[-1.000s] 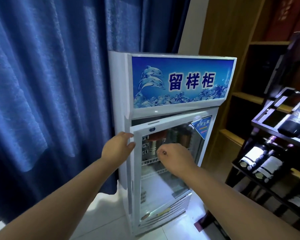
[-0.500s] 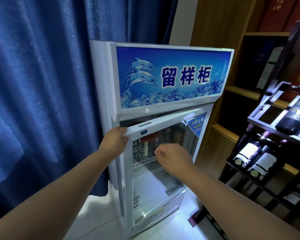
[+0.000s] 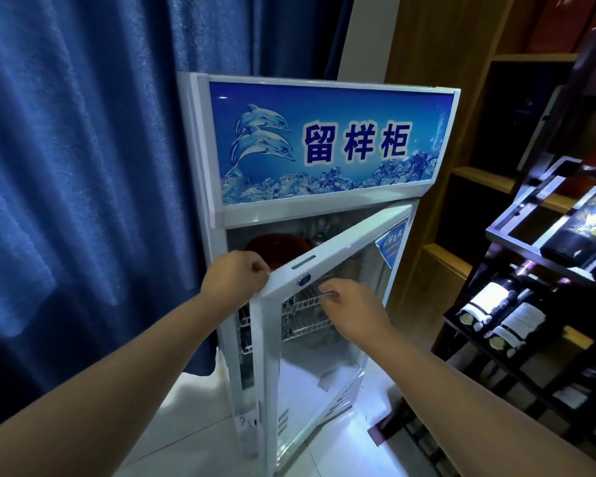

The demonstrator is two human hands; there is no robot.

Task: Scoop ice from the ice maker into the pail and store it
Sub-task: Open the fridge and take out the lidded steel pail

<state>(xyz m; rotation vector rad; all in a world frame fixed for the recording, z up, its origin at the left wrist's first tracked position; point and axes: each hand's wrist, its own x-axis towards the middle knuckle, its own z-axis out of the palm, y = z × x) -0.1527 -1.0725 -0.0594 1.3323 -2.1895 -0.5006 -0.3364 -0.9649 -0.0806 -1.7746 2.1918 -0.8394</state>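
A small white cooler cabinet (image 3: 200,187) with a blue dolphin sign stands against the curtain. Its glass door (image 3: 327,256) hangs partly open, hinged on the right. My left hand (image 3: 233,278) grips the door's upper left corner. In front of the glass, my right hand (image 3: 350,309) hovers with fingers loosely curled and holds nothing. A dark red, round object (image 3: 276,247) shows on the top shelf through the gap. White wire shelves (image 3: 305,302) are visible inside. No ice or scoop is in view.
A blue curtain (image 3: 83,166) hangs to the left. A dark rack with wine bottles (image 3: 503,311) stands close on the right, with wooden shelving (image 3: 461,259) behind it. The floor (image 3: 193,418) is pale tile.
The door has swung further open, pulled by my left hand at its top corner. The red object inside has come into view. My right hand stays in front of the glass.
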